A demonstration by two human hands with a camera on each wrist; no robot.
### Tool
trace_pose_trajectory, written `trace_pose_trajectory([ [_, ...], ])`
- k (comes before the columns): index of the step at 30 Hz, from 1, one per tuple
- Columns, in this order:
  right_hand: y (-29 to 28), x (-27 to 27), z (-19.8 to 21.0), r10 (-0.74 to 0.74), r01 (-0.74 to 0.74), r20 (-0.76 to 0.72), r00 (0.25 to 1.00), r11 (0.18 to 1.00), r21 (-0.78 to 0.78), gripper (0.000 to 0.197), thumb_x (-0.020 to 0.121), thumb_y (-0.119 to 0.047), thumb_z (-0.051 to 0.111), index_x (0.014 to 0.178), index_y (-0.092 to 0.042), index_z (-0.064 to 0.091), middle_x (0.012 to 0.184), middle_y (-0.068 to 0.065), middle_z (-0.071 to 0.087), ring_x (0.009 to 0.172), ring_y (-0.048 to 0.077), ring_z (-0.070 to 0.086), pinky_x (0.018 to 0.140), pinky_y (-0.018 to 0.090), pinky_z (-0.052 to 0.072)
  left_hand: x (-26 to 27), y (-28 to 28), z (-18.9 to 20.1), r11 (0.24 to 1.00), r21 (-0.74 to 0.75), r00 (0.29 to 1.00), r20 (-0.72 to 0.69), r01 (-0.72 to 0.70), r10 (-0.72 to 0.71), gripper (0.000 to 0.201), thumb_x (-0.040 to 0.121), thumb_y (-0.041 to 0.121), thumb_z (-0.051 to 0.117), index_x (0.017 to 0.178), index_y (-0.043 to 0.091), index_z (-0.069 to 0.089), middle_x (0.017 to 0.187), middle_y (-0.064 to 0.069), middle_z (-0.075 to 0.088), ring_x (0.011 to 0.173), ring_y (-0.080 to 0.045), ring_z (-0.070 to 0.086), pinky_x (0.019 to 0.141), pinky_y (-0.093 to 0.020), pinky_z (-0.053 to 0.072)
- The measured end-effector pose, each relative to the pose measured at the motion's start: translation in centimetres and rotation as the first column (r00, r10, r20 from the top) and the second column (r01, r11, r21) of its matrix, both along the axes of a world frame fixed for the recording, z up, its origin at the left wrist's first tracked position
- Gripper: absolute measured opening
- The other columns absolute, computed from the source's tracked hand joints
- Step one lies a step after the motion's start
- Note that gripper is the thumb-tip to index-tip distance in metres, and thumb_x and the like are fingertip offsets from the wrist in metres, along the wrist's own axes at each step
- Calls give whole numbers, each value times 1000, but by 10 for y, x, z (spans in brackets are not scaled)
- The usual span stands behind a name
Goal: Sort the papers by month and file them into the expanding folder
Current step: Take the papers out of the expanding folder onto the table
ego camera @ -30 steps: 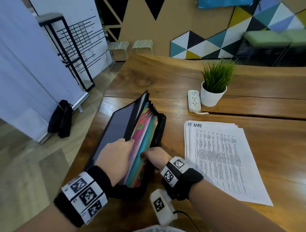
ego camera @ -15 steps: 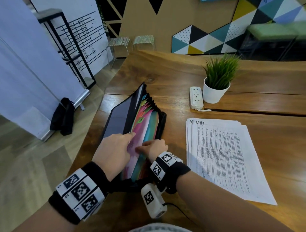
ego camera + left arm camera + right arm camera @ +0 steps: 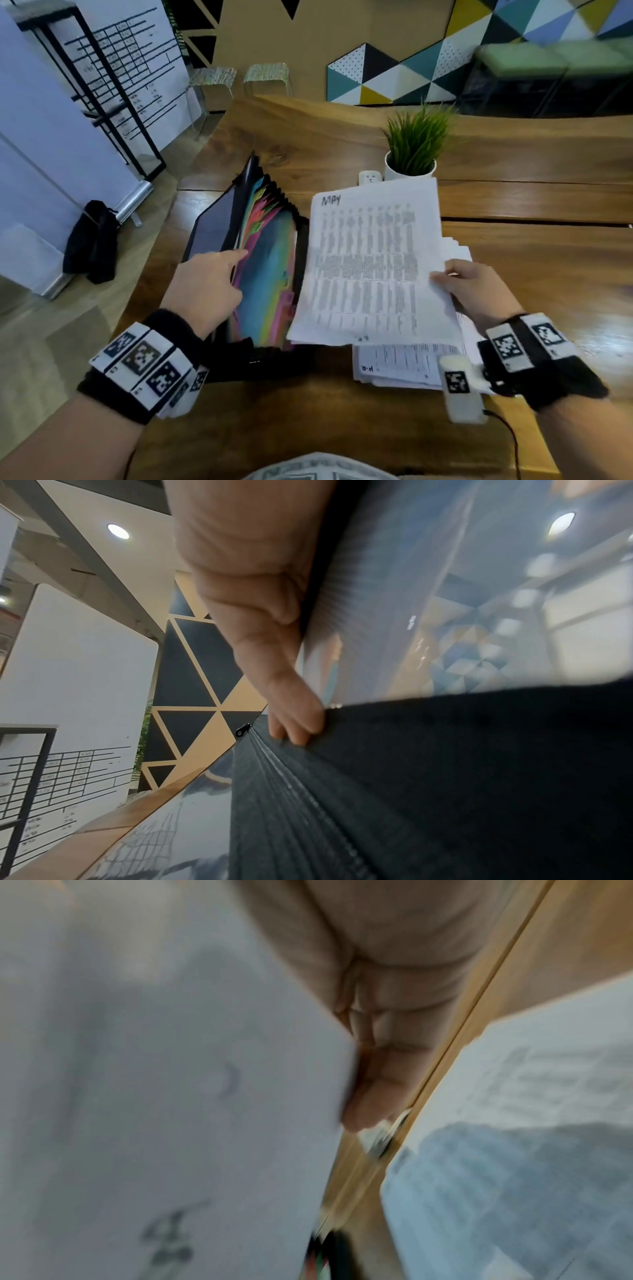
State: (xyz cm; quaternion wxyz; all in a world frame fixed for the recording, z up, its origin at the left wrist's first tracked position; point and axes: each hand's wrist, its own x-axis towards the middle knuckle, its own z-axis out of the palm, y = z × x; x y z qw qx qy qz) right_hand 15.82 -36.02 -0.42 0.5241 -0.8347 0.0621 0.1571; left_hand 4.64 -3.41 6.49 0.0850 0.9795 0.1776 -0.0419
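Observation:
The black expanding folder [image 3: 265,274] stands open on the wooden table [image 3: 534,281], its coloured dividers fanned out. My left hand [image 3: 212,284] rests at the folder's left side, fingers stretched along the front panel and into the dividers; in the left wrist view the fingertips [image 3: 296,725] touch the black edge of the folder [image 3: 445,777]. My right hand [image 3: 474,291] pinches the right edge of a printed sheet marked "MAY" [image 3: 370,267], lifted and tilted just right of the folder. The same sheet [image 3: 171,1069] is blurred in the right wrist view. The remaining paper stack [image 3: 404,368] lies underneath.
A potted plant [image 3: 411,168] and a white power strip [image 3: 370,177] stand behind the lifted sheet. The table's left edge runs close beside the folder; a black bag [image 3: 90,240] lies on the floor beyond it. Bare wood stretches to the right.
My right hand left the folder, moved right and picked up the "MAY" sheet, which now hangs lifted beside the folder. My left hand stays at the dividers.

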Motion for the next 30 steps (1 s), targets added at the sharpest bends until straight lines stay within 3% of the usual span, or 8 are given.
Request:
trace_pose_trajectory([
  [3, -59, 0, -12, -75, 74, -80, 994, 997, -7, 21, 85, -9, 63, 77, 10, 58, 71, 17, 51, 68, 25, 47, 66, 37, 36, 1, 0, 0, 1000, 13, 1000, -10, -5, 5, 68, 76, 10, 63, 140, 28, 45, 132, -8, 56, 116, -27, 54, 89, -33, 44],
  [7, -94, 1, -49, -67, -7, -202, 977, 940, -341, 17, 90, -11, 58, 87, 4, 64, 81, 18, 62, 72, 26, 55, 68, 46, 48, 3, -3, 2, 1000, 6, 1000, 14, -25, 25, 67, 73, 10, 66, 135, 28, 51, 125, -10, 60, 109, -29, 57, 85, -34, 46],
  [10, -83, -2, -46, -17, -140, -233, 972, 758, -637, 29, 91, -27, 57, 104, -2, 60, 99, 18, 63, 87, 31, 59, 78, 40, 50, 4, -7, 5, 1000, -1, 999, 31, -30, 30, 67, 72, 11, 67, 134, 30, 52, 123, -9, 62, 107, -29, 58, 84, -34, 47],
  [12, -61, -6, -27, 69, -103, -77, 995, 663, -741, 42, 90, -31, 56, 122, -5, 52, 116, 19, 57, 105, 32, 54, 89, 40, 45, 5, -10, 7, 999, -19, 999, 40, -29, 30, 66, 73, 11, 67, 134, 30, 52, 122, -9, 62, 105, -29, 59, 85, -34, 47],
  [16, 19, -27, 21, 165, -144, 154, 974, 979, -142, 13, 89, -12, 59, 102, -14, 63, 97, 8, 65, 86, 22, 63, 84, 35, 52, 7, -19, 10, 999, -48, 999, 52, -13, 15, 67, 74, 11, 65, 136, 31, 49, 121, -9, 63, 102, -28, 60, 85, -34, 48],
  [20, 100, -35, 19, 319, -218, -171, 932, 872, 438, 13, 88, 4, 57, 98, -3, 62, 83, 11, 65, 64, 14, 66, 69, 23, 58, 9, -29, 10, 997, -82, 998, 61, 5, 0, 69, 76, 10, 62, 140, 29, 45, 127, -7, 59, 107, -27, 58, 86, -32, 47],
  [24, 139, -38, -1, 303, -125, -269, 914, 842, 524, 13, 85, 14, 53, 88, 2, 57, 79, 19, 55, 55, 20, 60, 61, 26, 56, 11, -32, 6, 995, -99, 998, 57, 24, -18, 73, 75, 9, 60, 142, 31, 41, 123, -7, 61, 106, -27, 57, 82, -31, 45],
  [30, 150, -50, 5, 510, -170, -267, 818, 657, 735, 33, 88, 14, 45, 117, 1, 55, 92, 10, 57, 79, 20, 57, 70, 27, 55, 10, -30, 5, 995, -83, 997, 57, 47, -42, 71, 78, 15, 62, 143, 33, 39, 113, -8, 60, 103, -28, 56, 79, -32, 43],
])
